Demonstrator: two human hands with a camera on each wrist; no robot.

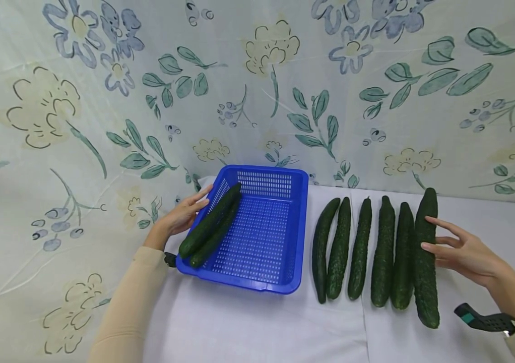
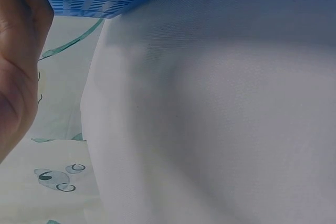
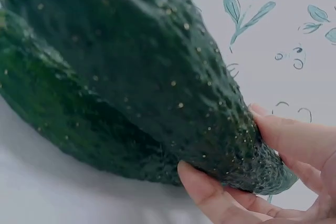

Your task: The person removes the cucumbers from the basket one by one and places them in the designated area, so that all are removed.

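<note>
My right hand (image 1: 470,254) pinches the rightmost cucumber (image 1: 427,272) between thumb and fingers. The right wrist view shows the fingertips on both sides of the bumpy, dark green cucumber (image 3: 173,82), near its narrower end. A second cucumber (image 3: 68,114) lies close against it there. Several more cucumbers (image 1: 382,252) lie side by side to its left. My left hand (image 1: 182,214) touches the left side of a blue plastic basket (image 1: 305,227) with fairly straight fingers. Two cucumbers (image 1: 209,222) lie along that side inside. In the left wrist view the left fingertips are out of sight.
A white cloth (image 1: 248,327) covers the table under the basket and cucumbers. Behind and to the left hangs a flower-patterned curtain (image 1: 257,91). Dark straps (image 1: 484,317) sit at both wrists.
</note>
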